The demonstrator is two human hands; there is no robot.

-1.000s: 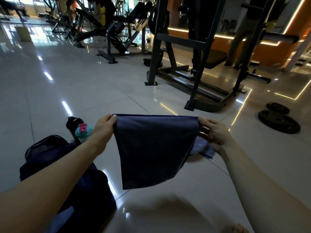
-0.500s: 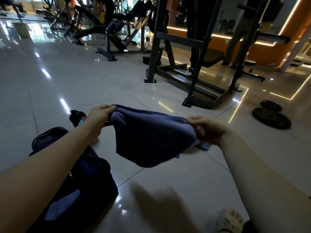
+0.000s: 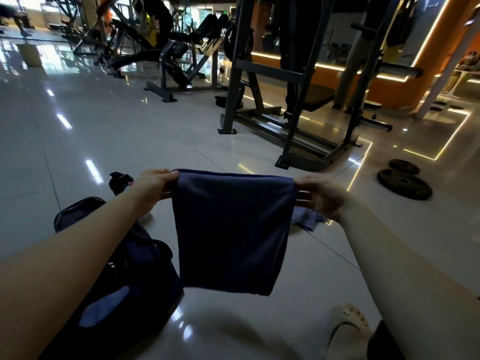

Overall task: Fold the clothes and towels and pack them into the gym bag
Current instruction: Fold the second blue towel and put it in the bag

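sandalled foot (image 3: pixel 348 326): lower right, on glossy pale floor tile (image 3: pixel 78 152). gym bag (image 3: pixel 145 276): dark, soft, slumped, under the left forearm. towel (image 3: pixel 231 229): dark blue, matte, doubled rectangle, held above the floor, just right of the bag; top edge pulled straight, bottom edge free, where half a second ago it sagged bunched. left hand (image 3: pixel 153 185) and right hand (image 3: pixel 319 196): each pinches a top corner. pale blue cloth (image 3: pixel 307 219): crumpled on the floor behind the towel. weight plates (image 3: pixel 404 183): round, flat, right; bare tile lies between.

Both hands, left (image 3: pixel 152 184) and right (image 3: pixel 320 197), pinch a hanging navy towel (image 3: pixel 231 229).
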